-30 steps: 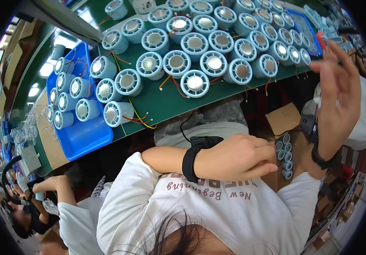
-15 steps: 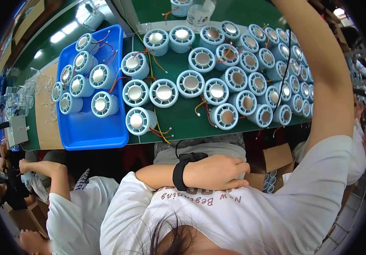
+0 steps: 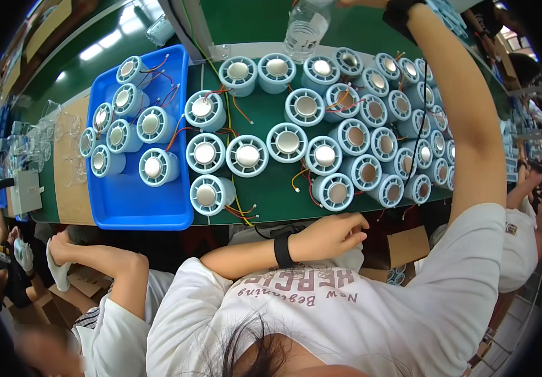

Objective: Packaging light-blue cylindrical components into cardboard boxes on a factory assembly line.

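Observation:
Light-blue cylindrical housings (image 3: 246, 156) with spoked rims, round metal centres and thin coloured wires stand in a crowd on the green table. My left hand (image 3: 332, 239), a black band at its wrist, hovers at the table's front edge below them, fingers loosely bent and apart with nothing in them. Over the housings on the right stretches my right arm, a dark band on its wrist. Only part of my right hand (image 3: 364, 2) shows at the top edge, its fingers by the upper end of a clear plastic bottle (image 3: 307, 34). The frame cuts off its grip.
A blue tray (image 3: 142, 210) with several more housings lies on the left, beside cardboard (image 3: 73, 188) and clear plastic pieces (image 3: 44, 132). A black cable (image 3: 419, 125) hangs in front of the right-hand housings. Another person's arm (image 3: 104, 257) is at the lower left; a cardboard box (image 3: 407, 245) stands below the table.
My right hand has come in beside the bottle's top. The housing that stood left of the bottle is no longer there. My left hand has lifted toward the table edge; the view has shifted slightly.

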### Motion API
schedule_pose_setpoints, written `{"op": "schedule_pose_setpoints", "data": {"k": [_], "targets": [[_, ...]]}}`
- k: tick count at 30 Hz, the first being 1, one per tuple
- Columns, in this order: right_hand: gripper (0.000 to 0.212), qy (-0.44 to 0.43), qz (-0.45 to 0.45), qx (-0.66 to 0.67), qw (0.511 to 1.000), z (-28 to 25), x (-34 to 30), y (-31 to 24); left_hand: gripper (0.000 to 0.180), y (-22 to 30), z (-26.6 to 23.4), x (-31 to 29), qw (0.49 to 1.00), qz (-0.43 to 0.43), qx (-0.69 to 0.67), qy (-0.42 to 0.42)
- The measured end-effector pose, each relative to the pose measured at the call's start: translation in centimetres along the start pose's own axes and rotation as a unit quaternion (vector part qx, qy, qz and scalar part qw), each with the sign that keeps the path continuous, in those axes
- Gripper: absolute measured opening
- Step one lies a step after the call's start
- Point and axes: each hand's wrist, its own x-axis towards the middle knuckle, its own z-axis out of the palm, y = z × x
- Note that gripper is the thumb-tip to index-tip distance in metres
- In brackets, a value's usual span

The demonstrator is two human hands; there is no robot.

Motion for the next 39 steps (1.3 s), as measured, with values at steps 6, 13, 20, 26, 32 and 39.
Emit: {"op": "schedule_pose_setpoints", "data": {"k": [6,13,20,26,32,39], "targets": [[0.066,0.142,0.068,0.076,0.985,-4.1,-17.2,-6.0,0.046,3.3,1.8,0.2,0.991,0.093,-0.096,0.025],[0.050,0.070,0.098,0.127,0.985,3.3,-35.8,-10.5,0.090,5.2,3.0,4.9,0.892,0.357,0.041,0.274],[0.072,0.055,0.308,0.487,0.815,9.8,-45.1,-11.7,0.082,4.7,6.0,7.4,0.959,0.222,-0.135,0.117],[0.094,0.195,0.135,0.392,0.889,14.7,-48.9,-10.9,0.063,5.7,6.0,8.0,0.852,-0.080,-0.511,-0.083],[0.104,0.155,0.168,0.345,0.910,15.2,-49.5,-11.9,0.078,6.3,6.5,9.2,0.837,-0.190,-0.489,-0.159],[0.091,0.206,0.150,0.397,0.882,16.8,-51.3,-11.8,0.083,4.9,7.9,10.9,0.743,-0.215,-0.574,-0.268]]}}
